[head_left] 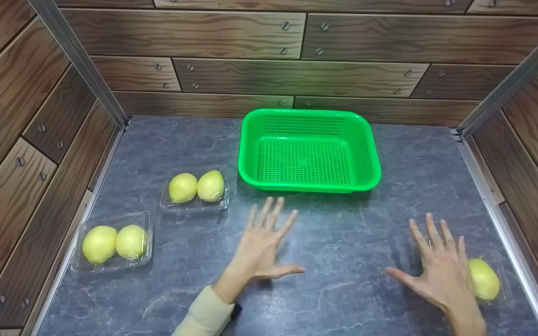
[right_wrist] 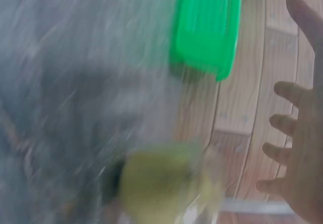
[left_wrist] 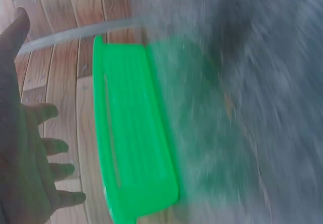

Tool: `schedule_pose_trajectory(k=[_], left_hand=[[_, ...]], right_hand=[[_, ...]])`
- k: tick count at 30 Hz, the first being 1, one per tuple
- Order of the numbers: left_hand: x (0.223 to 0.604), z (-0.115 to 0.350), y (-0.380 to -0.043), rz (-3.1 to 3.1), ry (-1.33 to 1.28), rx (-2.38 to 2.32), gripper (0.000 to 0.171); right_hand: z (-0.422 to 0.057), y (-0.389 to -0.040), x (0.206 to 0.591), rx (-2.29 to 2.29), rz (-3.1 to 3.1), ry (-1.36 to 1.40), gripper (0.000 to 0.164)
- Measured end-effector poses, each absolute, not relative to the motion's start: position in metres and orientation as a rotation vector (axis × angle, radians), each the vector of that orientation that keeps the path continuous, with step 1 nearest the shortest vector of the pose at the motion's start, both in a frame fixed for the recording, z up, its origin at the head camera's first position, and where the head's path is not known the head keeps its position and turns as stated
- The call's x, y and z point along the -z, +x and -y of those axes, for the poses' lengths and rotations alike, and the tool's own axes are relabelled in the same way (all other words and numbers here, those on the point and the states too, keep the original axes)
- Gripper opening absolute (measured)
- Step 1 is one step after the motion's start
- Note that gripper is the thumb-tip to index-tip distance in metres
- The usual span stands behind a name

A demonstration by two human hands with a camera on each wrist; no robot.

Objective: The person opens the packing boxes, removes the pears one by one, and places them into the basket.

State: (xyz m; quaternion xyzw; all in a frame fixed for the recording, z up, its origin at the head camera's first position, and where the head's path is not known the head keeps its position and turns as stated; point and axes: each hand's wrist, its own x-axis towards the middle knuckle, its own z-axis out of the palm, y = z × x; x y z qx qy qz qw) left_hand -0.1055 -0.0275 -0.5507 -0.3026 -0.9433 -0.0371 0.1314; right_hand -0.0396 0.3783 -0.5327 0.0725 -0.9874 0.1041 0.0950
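Note:
My left hand (head_left: pixel 260 252) is spread, palm down, over the middle of the table, its fingertips just in front of a green plastic basket (head_left: pixel 308 186). The basket holds nothing. On the right, my right hand (head_left: pixel 444 273) also has its fingers spread and hovers beside a yellow pear-like fruit (head_left: pixel 483 279) in a clear plastic box, partly covering that box. In the right wrist view the same fruit (right_wrist: pixel 156 186) is blurred, below the basket (right_wrist: pixel 209 32). Neither hand holds anything.
Two clear plastic boxes with two yellow fruits each stand on the left: one box (head_left: pixel 194 206) nearer the basket, another box (head_left: pixel 124 267) by the left edge. Wood-patterned walls (head_left: pixel 236 35) enclose the grey marbled table (head_left: pixel 343 308), with metal rails (head_left: pixel 514 266) along the sides.

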Motion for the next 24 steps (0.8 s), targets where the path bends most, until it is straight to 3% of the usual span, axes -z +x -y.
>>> schedule_pose_trajectory(k=[24], left_hand=[[0.575, -0.111, -0.132, 2.704, -1.406, 0.101, 0.111]], right_hand=[[-0.476, -0.010, 0.557, -0.424, 2.966, -0.119, 0.113]])
